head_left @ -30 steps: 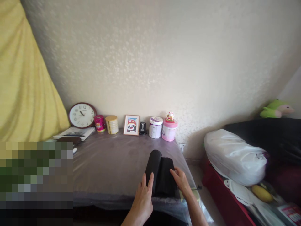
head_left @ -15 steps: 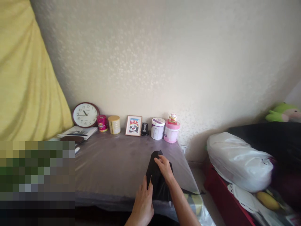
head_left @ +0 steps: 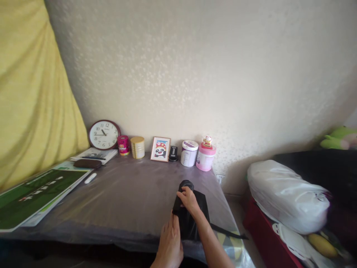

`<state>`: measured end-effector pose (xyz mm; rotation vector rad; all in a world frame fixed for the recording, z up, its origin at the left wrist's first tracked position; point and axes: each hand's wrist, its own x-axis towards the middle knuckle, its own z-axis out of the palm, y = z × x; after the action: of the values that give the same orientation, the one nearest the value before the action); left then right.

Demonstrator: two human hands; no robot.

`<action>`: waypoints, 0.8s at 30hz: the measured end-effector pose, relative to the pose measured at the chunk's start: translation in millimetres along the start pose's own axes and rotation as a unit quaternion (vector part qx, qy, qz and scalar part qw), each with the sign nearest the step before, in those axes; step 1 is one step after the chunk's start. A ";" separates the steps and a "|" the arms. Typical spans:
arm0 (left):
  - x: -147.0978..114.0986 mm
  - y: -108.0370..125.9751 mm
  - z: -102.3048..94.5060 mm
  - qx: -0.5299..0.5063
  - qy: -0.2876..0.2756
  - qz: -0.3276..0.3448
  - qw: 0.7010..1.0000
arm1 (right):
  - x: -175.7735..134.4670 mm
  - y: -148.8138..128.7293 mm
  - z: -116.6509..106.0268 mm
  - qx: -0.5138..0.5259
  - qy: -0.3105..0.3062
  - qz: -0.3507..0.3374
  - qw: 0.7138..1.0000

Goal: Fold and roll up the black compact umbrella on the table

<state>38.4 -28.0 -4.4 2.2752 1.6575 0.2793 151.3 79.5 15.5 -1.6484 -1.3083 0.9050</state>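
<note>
A black item of soft, slightly shiny material (head_left: 203,203) lies near the front right of the table, its kind not clear. Its far end is rounded, and a thin black strap (head_left: 230,232) trails from it to the right, past the table's edge. My right hand (head_left: 189,199) is closed on its upper part, thumb and fingers bent over the material. Lower down, my left hand (head_left: 170,236) holds its near left edge, with fingers close together and the fingertips partly hidden.
Along the wall stand a clock (head_left: 104,134), a pink tin (head_left: 123,145), a yellow-lidded jar (head_left: 137,148), a framed panda picture (head_left: 160,149) and two tubs (head_left: 189,153). At left lies a green board (head_left: 41,193). A white plastic bag (head_left: 287,197) sits right of the table.
My right hand has shifted slightly left and down over the black item, whose far end now looks rounder and whose right side spreads wider. More strap shows. My left hand stays near its edge.
</note>
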 end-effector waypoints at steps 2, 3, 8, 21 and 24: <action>-1.3 -1.8 0.8 -0.016 -0.001 -0.003 1.000 | -0.2 -1.3 1.1 -0.006 -0.017 -0.001 1.000; -2.0 -3.0 1.4 -0.026 0.000 -0.004 1.000 | -0.7 -2.3 1.4 -0.008 -0.028 -0.003 1.000; -6.6 -14.0 9.9 -0.049 0.026 0.019 0.998 | -6.6 -9.6 -0.4 -0.035 -0.082 -0.029 0.996; -0.2 -12.3 -2.1 0.056 0.234 0.153 0.958 | -15.9 -17.0 -4.1 -0.178 -0.079 -0.126 0.973; 1.3 -16.9 2.9 0.043 0.219 0.117 0.968 | -15.4 -16.4 -3.9 -0.171 -0.089 -0.120 0.974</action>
<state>24.8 -22.3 -13.3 2.6176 1.6100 0.8332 145.4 65.7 32.7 -1.6430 -1.8264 0.7216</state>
